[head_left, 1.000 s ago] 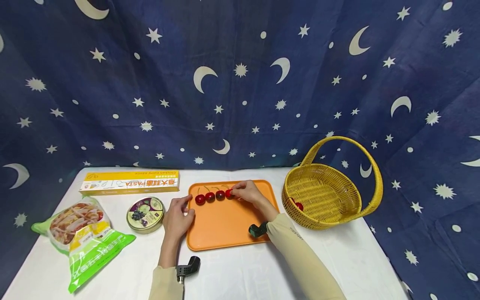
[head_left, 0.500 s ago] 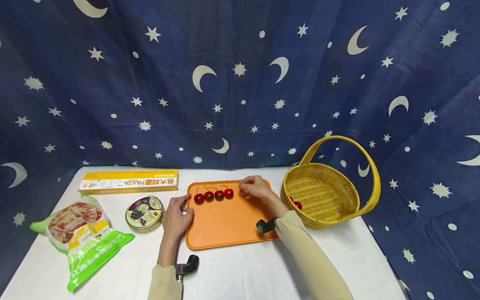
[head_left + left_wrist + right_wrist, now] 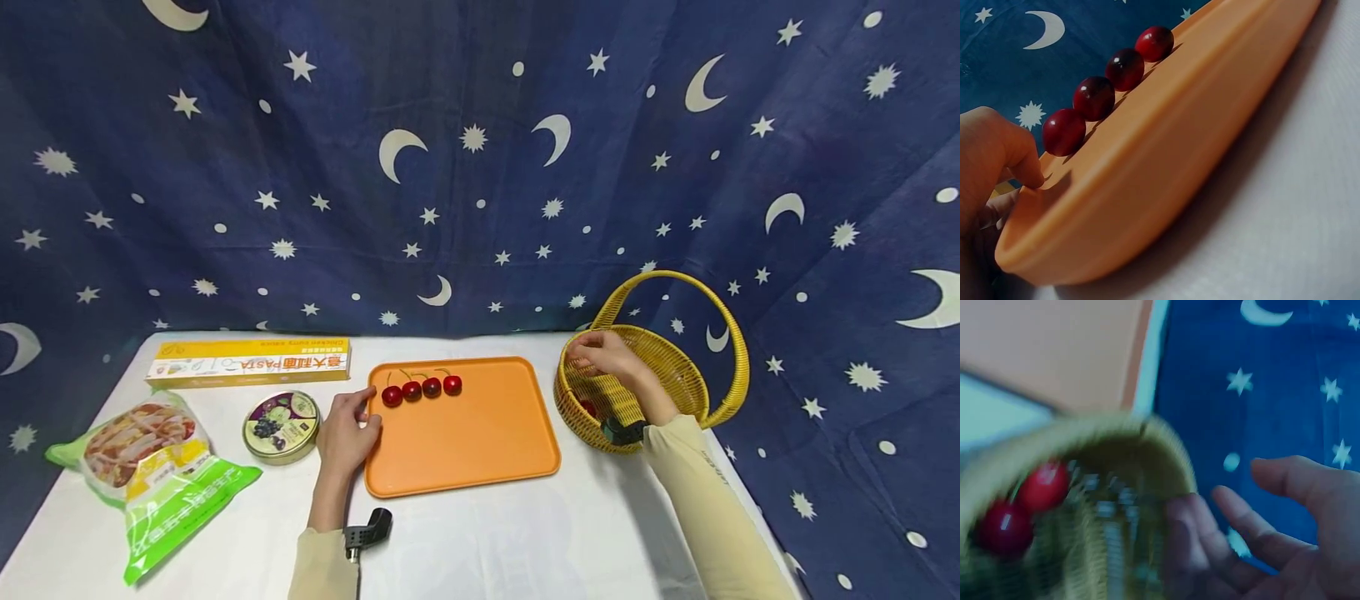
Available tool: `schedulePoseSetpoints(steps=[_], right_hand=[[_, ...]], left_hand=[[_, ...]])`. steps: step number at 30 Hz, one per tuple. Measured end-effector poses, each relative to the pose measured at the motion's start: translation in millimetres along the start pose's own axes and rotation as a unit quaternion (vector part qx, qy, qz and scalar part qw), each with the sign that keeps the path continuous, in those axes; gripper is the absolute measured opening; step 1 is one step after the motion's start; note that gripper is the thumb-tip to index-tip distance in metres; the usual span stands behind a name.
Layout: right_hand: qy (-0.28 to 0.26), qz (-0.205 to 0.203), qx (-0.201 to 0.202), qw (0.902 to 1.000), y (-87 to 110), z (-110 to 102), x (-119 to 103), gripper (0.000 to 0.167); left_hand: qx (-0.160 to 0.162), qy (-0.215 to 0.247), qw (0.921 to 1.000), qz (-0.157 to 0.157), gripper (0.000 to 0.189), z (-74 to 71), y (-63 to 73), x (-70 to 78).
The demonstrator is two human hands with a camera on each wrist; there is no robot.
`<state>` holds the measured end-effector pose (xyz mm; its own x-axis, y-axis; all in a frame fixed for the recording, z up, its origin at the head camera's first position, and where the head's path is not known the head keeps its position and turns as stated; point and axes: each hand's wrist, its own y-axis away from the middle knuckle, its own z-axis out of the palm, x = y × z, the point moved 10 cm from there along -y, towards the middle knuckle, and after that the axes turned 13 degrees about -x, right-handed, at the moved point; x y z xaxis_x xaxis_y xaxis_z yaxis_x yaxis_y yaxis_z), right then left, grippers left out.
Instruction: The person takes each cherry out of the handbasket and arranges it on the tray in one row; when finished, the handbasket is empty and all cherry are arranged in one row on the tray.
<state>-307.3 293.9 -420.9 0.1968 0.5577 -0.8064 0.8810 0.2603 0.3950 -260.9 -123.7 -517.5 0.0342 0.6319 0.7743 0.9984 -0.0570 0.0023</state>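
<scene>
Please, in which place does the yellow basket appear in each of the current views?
Head: the yellow basket stands on the right side, slightly below mid-height.
Left wrist: not in this picture.
Right wrist: lower left, blurred, with two cherries inside.
Shared landmark: the orange tray, visible in all three.

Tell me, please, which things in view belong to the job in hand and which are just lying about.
Seemingly part of the job:
- tray, its rim touched by the left hand
- four cherries in a row on it
- basket with two more cherries, right hand at it

Just lying about:
- box
- tin
- bag
</scene>
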Motion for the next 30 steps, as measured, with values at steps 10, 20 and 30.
schedulePoseSetpoints(steps=[10, 20, 30], right_hand=[[0.078, 0.118, -0.153, 0.978, -1.7, 10.5, 42.5, 0.025], [0.074, 0.207, -0.216, 0.9514, -3.3, 15.3, 71.2, 0.015], [0.038, 0.196, -0.248, 0.9479, 0.0, 23.2, 80.1, 0.015]], left_hand=[[0.001, -0.005, 1.0, -0.008, 0.046, -0.4, 3.2, -7.7], [0.014, -0.01, 0.9998, 0.007, 0.045, -1.6, 1.2, 1.1], [0.011, -0.011, 0.9999, 0.004, 0.046, -1.4, 1.5, 1.1]])
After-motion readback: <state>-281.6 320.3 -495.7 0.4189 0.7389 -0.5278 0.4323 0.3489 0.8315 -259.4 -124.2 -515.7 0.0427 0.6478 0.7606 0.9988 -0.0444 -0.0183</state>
